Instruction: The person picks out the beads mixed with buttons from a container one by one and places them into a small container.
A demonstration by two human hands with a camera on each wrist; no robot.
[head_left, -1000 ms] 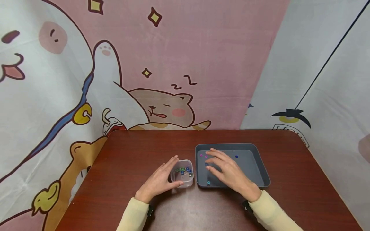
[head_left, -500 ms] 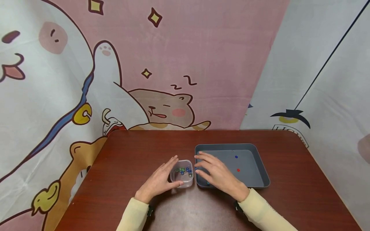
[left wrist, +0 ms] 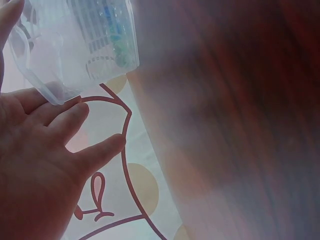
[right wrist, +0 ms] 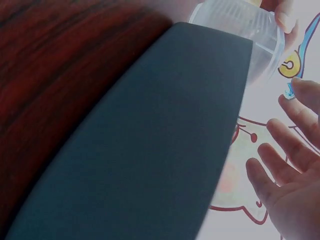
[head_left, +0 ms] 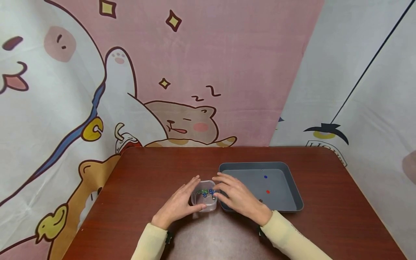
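Note:
My left hand [head_left: 177, 207] holds a small clear plastic box [head_left: 212, 207], thumb at its near side and fingers at its far left. Several green and blue beads [head_left: 204, 191] lie inside. In the left wrist view the box [left wrist: 60, 60] sits between thumb and fingers. My right hand [head_left: 238, 196] hovers over the left end of a grey tray [head_left: 282, 184], fingertips at the box's right rim. Seen from the right wrist, a small clear blue bead [right wrist: 289, 91] is pinched between thumb and index finger; the other fingers are spread.
The tray stands just right of the box on the brown wooden table [head_left: 156, 166]. A dark blue bead [head_left: 265, 177] and a red bead [head_left: 268, 191] lie in it. Behind the table hangs a printed cartoon cloth [head_left: 253, 72]. The tray's outer wall [right wrist: 150, 125] fills much of the right wrist view.
My right hand has moved left from above the tray to the box's right rim, uncovering the red bead in the tray. My left hand and the box have stayed in place.

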